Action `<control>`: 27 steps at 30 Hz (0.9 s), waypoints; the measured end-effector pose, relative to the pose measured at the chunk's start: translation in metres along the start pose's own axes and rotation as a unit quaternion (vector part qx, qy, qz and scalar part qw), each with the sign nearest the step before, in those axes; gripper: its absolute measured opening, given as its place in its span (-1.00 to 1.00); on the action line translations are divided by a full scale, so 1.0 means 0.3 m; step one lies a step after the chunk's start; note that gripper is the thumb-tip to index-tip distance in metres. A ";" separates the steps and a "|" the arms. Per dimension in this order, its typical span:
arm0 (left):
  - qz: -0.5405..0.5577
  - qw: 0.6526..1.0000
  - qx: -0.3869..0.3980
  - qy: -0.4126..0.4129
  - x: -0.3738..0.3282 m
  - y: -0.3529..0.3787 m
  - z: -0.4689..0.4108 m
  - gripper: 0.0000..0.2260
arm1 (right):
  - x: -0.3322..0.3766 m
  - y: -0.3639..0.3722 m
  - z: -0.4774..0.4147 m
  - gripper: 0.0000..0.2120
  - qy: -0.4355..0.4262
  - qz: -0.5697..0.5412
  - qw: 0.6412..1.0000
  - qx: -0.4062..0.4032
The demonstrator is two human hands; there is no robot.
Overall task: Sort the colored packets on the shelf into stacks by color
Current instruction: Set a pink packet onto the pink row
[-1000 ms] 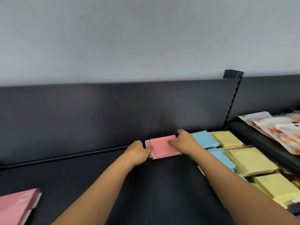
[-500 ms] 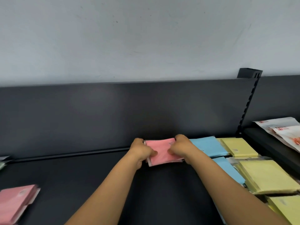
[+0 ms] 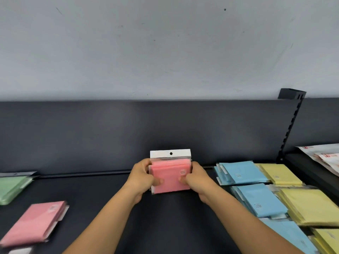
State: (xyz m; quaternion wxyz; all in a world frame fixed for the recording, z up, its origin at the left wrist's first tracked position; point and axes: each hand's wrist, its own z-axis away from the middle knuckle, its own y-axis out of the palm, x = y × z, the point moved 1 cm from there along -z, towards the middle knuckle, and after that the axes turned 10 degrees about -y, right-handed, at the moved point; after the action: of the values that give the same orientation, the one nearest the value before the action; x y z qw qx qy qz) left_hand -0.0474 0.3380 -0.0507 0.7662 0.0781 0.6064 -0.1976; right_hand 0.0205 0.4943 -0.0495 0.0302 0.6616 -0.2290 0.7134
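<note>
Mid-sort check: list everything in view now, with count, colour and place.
pink bundle: one, pink with white header, held upright at shelf centre
pink stack: one, pink, front left
green stack: one, green, far left, cut by frame
blue stacks: three, blue, right of centre
yellow stacks: three, yellow, far right
printed packs: several, white and red, next shelf at right
shelf: one, black
post: one, black, slotted, back right
left hand: grips bundle's left edge
right hand: grips bundle's right edge

Black shelf [image 3: 102, 195], pink stack [image 3: 34, 223], green stack [image 3: 11, 188], blue stacks [image 3: 244, 173], yellow stacks [image 3: 280, 174]
</note>
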 end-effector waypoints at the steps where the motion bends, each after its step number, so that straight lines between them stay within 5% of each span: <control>1: -0.004 1.000 -0.018 0.021 -0.002 -0.024 0.009 -0.49 | 0.008 0.025 0.004 -0.66 -0.025 0.004 1.000 -0.005; 5: -0.007 0.993 -0.073 0.090 -0.003 -0.091 0.051 -0.51 | 0.024 0.118 0.012 -0.66 -0.108 0.027 0.993 -0.023; 11: -0.008 0.998 -0.052 -0.030 0.109 -0.126 0.049 -0.58 | -0.012 0.217 0.039 -0.52 -0.072 0.039 0.996 0.034; 16: -0.079 0.993 -0.081 -0.023 0.069 -0.179 0.074 -0.69 | 0.017 0.287 0.039 -0.61 -0.064 0.036 0.997 0.010; 27: -0.126 0.985 -0.120 -0.011 0.036 -0.690 0.099 -0.71 | 0.230 0.707 0.069 -0.68 -0.058 -0.048 0.997 0.036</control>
State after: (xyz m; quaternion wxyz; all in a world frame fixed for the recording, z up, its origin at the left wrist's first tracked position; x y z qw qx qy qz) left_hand -0.1010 0.1370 -0.0286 0.7458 -0.0939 0.6219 -0.2194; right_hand -0.0421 0.2794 -0.0439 0.0272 0.7128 -0.1731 0.6791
